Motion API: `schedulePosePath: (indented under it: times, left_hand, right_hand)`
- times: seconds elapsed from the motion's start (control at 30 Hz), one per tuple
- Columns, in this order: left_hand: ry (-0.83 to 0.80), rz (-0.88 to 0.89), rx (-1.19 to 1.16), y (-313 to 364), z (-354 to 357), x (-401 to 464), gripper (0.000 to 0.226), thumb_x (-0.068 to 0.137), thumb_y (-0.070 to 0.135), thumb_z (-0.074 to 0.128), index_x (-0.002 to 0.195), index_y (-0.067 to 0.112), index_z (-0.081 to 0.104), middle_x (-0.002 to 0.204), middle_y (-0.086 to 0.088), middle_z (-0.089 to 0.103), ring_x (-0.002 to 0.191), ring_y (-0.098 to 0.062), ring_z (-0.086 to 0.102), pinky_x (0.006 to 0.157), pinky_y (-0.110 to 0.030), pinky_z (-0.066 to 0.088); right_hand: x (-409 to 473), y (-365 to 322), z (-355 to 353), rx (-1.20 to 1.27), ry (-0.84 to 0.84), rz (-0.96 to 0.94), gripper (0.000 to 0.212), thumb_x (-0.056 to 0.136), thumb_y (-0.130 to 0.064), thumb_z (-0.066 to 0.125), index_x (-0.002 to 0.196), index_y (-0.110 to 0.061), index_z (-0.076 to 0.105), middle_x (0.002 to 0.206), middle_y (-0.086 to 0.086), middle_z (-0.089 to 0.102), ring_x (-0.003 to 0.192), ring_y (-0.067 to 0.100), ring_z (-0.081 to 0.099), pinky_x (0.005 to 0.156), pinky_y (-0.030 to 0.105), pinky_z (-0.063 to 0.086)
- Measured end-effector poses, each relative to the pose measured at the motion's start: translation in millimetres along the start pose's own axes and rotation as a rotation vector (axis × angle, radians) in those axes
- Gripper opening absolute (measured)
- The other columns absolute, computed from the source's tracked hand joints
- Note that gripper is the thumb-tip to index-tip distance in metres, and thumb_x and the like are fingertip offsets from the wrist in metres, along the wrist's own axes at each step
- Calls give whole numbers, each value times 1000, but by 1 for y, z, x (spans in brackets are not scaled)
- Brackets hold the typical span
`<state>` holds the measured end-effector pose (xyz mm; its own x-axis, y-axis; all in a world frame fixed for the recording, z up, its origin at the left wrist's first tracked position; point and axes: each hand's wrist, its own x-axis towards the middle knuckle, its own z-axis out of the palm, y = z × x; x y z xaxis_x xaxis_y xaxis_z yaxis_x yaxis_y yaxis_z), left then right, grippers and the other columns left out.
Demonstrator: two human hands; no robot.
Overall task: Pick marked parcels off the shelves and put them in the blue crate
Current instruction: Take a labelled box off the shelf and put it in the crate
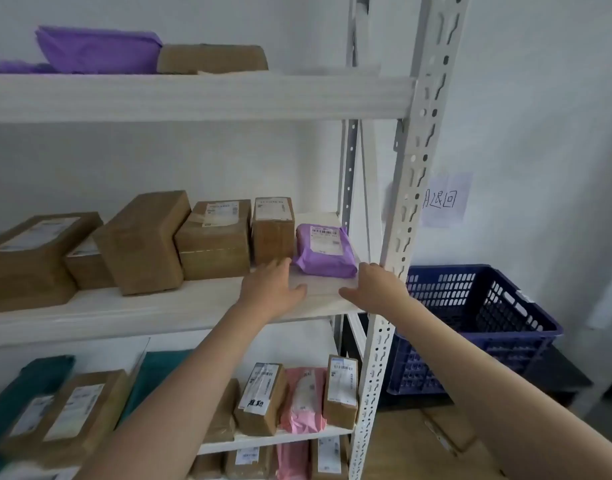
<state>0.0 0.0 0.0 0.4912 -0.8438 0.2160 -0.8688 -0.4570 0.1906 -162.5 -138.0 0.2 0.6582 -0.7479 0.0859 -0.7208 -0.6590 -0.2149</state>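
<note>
Here, nearest the camera, two bare forearms reach up toward the middle shelf of a white slotted-steel rack (406, 216). The left hand (273, 289) lies flat with fingers spread and relaxed on the white shelf board (152, 308), its fingertips just short of the left end of a small purple plastic mailer bag with a white barcode label (323, 252). The right hand (373, 285) is likewise loose and holds nothing, its fingers extended beside the bag's right end, touching or nearly touching it; the blur makes contact hard to judge. The purple bag lies on the middle shelf at its right end, close to the front upright.

Just left of it stands a narrow brown cardboard box with a white label on top (273, 230), then a wider taped brown cardboard box (214, 239) and further brown boxes along the shelf. Right of the rack, lower and farther off, a dark blue perforated plastic crate (477, 327) sits against the wall. Above it a pale handwritten paper note (444, 199) is stuck to the white wall.
</note>
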Motion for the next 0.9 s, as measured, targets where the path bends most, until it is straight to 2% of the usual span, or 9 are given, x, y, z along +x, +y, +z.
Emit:
schedulePosePath:
  times: [0.13, 0.27, 0.4, 0.53, 0.67, 0.8, 0.9]
  left_hand:
    - [23, 9, 24, 0, 6, 18, 59, 95, 57, 52, 139, 19, 48, 138, -2, 58, 121, -25, 57, 91, -39, 50]
    - [17, 35, -1, -1, 13, 32, 42, 93, 55, 53, 121, 23, 56, 124, 0, 64, 113, -26, 59, 77, -35, 45]
    - [44, 55, -20, -2, 19, 33, 35, 94, 54, 50, 113, 26, 59, 116, 1, 67, 105, -26, 61, 72, -33, 41]
    - [39, 57, -47, -1, 18, 13, 33, 95, 53, 50, 109, 26, 60, 111, 1, 66, 103, -25, 60, 73, -34, 42]
    - [65, 62, -124, 3, 12, -22, 36, 96, 54, 50, 118, 28, 61, 115, 6, 66, 106, -20, 58, 78, -35, 47]
    - [90, 49, -148, 4, 7, -62, 47, 98, 53, 49, 134, 24, 57, 121, 5, 65, 108, -17, 58, 81, -33, 49]
    - [100, 47, -155, 3, 5, -76, 49, 97, 54, 52, 136, 23, 56, 124, 6, 64, 109, -16, 57, 78, -30, 44]
  right_hand:
    - [15, -7, -2, -40, 2, 22, 46, 87, -53, 60, 111, -15, 52, 96, 2, 60, 82, 24, 64, 72, 35, 55]
    - [23, -13, -1, -38, -3, 7, 38, 88, -50, 61, 101, -15, 52, 85, 1, 60, 70, 20, 65, 66, 31, 56]
    - [18, -13, 4, 0, 49, 13, 39, 88, -47, 61, 110, -15, 52, 93, 1, 55, 81, 23, 61, 67, 34, 54]
    - [-2, -8, 9, 54, 83, -12, 42, 87, -46, 58, 115, -15, 54, 100, 2, 57, 85, 23, 60, 70, 35, 54]
    - [-33, -1, 13, 103, 122, -49, 53, 88, -52, 59, 127, -17, 55, 114, 1, 60, 95, 23, 62, 77, 39, 56]
    - [-64, 8, 12, 148, 151, -63, 47, 86, -55, 56, 123, -26, 61, 113, -6, 64, 88, 17, 63, 70, 32, 56]
    - [-72, 12, 11, 169, 142, -69, 46, 84, -58, 58, 119, -29, 64, 112, -10, 65, 85, 13, 64, 65, 27, 54]
